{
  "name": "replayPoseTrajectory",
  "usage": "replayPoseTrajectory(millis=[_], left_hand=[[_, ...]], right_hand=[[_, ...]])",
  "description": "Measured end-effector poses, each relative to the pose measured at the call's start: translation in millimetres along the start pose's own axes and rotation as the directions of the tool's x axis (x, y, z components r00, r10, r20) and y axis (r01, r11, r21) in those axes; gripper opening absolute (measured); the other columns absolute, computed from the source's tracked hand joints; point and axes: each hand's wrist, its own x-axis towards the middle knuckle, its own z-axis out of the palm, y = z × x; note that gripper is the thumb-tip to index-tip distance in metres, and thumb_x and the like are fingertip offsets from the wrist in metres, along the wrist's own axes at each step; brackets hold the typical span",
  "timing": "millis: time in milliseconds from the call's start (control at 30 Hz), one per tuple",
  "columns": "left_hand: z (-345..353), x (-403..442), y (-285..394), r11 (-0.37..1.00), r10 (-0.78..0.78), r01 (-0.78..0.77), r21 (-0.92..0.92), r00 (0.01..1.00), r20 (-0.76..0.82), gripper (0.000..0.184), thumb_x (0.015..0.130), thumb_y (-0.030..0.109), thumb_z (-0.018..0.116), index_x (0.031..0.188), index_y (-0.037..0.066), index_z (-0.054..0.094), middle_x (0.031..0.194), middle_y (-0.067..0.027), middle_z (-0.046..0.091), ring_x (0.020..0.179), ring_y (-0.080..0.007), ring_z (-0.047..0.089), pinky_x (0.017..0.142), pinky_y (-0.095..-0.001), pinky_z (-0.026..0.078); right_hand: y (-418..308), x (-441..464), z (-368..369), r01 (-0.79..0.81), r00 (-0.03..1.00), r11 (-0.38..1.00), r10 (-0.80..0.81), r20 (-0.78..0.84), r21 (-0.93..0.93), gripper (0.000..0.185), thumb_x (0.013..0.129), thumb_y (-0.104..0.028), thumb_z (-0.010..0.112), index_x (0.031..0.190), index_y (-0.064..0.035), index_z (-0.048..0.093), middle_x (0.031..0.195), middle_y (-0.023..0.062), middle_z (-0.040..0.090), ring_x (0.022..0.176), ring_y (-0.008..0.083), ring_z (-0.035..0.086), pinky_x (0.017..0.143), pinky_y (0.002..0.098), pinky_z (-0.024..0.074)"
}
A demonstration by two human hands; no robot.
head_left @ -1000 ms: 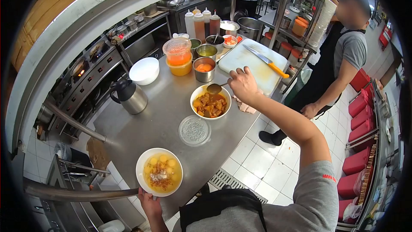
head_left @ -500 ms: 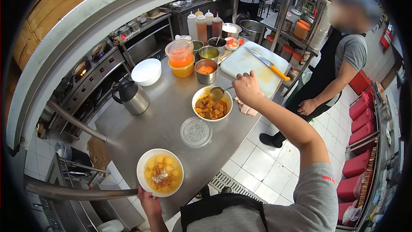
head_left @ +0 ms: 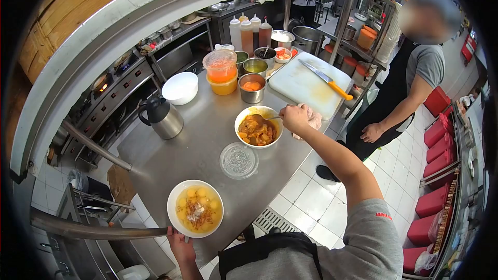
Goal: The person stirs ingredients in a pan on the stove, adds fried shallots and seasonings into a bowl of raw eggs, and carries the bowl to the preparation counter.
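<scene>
My right hand (head_left: pixel 294 118) is closed around the handle of a large metal spoon (head_left: pixel 271 118). The spoon's scoop dips into a white bowl (head_left: pixel 279 136) of orange-brown chunky food and sauce, and part of it is hidden there. At the near left edge of the steel table, my left hand (head_left: pixel 181 246) grips the lower rim of another white bowl (head_left: pixel 173 219). That one contains several egg yolks in clear egg white, with brown fried shreds and a white powdery heap on top. Between the bowls lies a clear plastic lid (head_left: pixel 238 161).
A steel jug (head_left: pixel 165 119), an empty white bowl (head_left: pixel 180 88), stacked tubs (head_left: pixel 221 70) and metal pots (head_left: pixel 252 88) stand beyond. A knife (head_left: pixel 327 79) rests on the cutting board (head_left: pixel 301 91); pale meat (head_left: pixel 313 119) sits near its edge. Another person (head_left: pixel 402 93) stands at right.
My right hand has moved down and toward me, lowering the spoon from above the food into it. My left hand stays on the egg bowl.
</scene>
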Motion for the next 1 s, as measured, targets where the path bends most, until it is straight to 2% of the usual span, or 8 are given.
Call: replayPoseTrajectory(millis=[100, 300, 400, 600, 800, 900, 1000], left_hand=[[1.4, 0.1, -1.2, 1.000, -0.008, 0.008, -0.014, 1.000, 0.003, 0.070, 0.068, 0.004, 0.043, 0.135, 0.013, 0.024, 0.138, -0.0087, 0.031, 0.123, -0.0247, 0.034, 0.096, -0.0495, 0.031], [2.4, 4.2, -4.7, 1.000, -0.007, 0.007, 0.010, 1.000, 0.012, 0.070, 0.068, 0.004, 0.043, 0.134, 0.012, 0.025, 0.135, -0.0082, 0.033, 0.121, -0.0246, 0.037, 0.095, -0.0492, 0.033], [4.2, 3.4, -3.3, 1.000, -0.001, 0.001, 0.011, 0.999, 0.034, 0.069, 0.068, 0.004, 0.043, 0.134, 0.011, 0.026, 0.135, -0.0077, 0.034, 0.120, -0.0241, 0.037, 0.095, -0.0486, 0.033], [2.2, -0.1, -1.0, 1.000, 0.014, -0.015, 0.028, 0.999, 0.037, 0.069, 0.067, 0.006, 0.044, 0.134, 0.012, 0.026, 0.134, -0.0079, 0.035, 0.121, -0.0235, 0.036, 0.095, -0.0470, 0.032], [-7.2, 4.3, -4.0, 0.999, 0.018, -0.019, 0.048, 1.000, 0.010, 0.068, 0.067, 0.006, 0.045, 0.132, 0.012, 0.027, 0.134, -0.0091, 0.034, 0.121, -0.0237, 0.035, 0.095, -0.0470, 0.032], [-6.8, 2.6, -3.2, 1.000, 0.016, -0.016, 0.026, 1.000, 0.003, 0.068, 0.066, 0.005, 0.045, 0.132, 0.012, 0.027, 0.135, -0.0092, 0.033, 0.121, -0.0239, 0.035, 0.095, -0.0471, 0.032], [-4.2, 0.4, -1.6, 0.999, 0.019, -0.019, 0.033, 1.000, 0.005, 0.069, 0.067, 0.005, 0.045, 0.132, 0.012, 0.026, 0.135, -0.0093, 0.033, 0.121, -0.0241, 0.035, 0.095, -0.0474, 0.031]], right_hand=[[1.4, -3.1, -19.4, -0.017, 1.000, 0.999, 0.016, 0.012, 0.030, 0.016, 0.074, -0.012, 0.055, 0.079, -0.0190, 0.069, 0.084, 0.0020, 0.061, 0.083, 0.0192, 0.059, 0.076, 0.0401, 0.0332], [4.1, -18.2, -35.3, 0.179, 0.950, 0.983, -0.185, -0.251, -0.047, 0.014, 0.073, -0.013, 0.056, 0.076, -0.0177, 0.069, 0.075, 0.0025, 0.054, 0.079, 0.0185, 0.055, 0.073, 0.0378, 0.0342], [1.6, -26.8, -42.9, 0.227, 0.931, 0.974, -0.223, -0.288, -0.021, 0.012, 0.071, -0.013, 0.057, 0.073, -0.0172, 0.068, 0.073, 0.0025, 0.052, 0.077, 0.0184, 0.054, 0.070, 0.0373, 0.0349], [-0.8, -36.8, -47.0, 0.252, 0.933, 0.967, -0.250, -0.259, -0.027, 0.009, 0.071, -0.012, 0.059, 0.072, -0.0156, 0.067, 0.073, 0.0026, 0.052, 0.076, 0.0187, 0.054, 0.069, 0.0373, 0.0355], [-7.7, -43.2, -57.6, 0.188, 0.938, 0.982, -0.179, -0.295, 0.001, 0.010, 0.069, -0.012, 0.059, 0.072, -0.0152, 0.067, 0.072, 0.0032, 0.053, 0.076, 0.0194, 0.055, 0.070, 0.0375, 0.0360], [-17.5, -46.8, -66.0, 0.158, 0.945, 0.983, -0.179, -0.273, -0.096, 0.008, 0.069, -0.016, 0.063, 0.074, -0.0182, 0.069, 0.071, 0.0001, 0.053, 0.075, 0.0166, 0.054, 0.069, 0.0354, 0.0341], [-48.1, -60.7, -95.5, 0.161, 0.960, 0.966, -0.200, -0.198, -0.201, 0.010, 0.071, -0.014, 0.058, 0.072, -0.0168, 0.067, 0.076, 0.0022, 0.054, 0.079, 0.0179, 0.054, 0.073, 0.0359, 0.0346]])
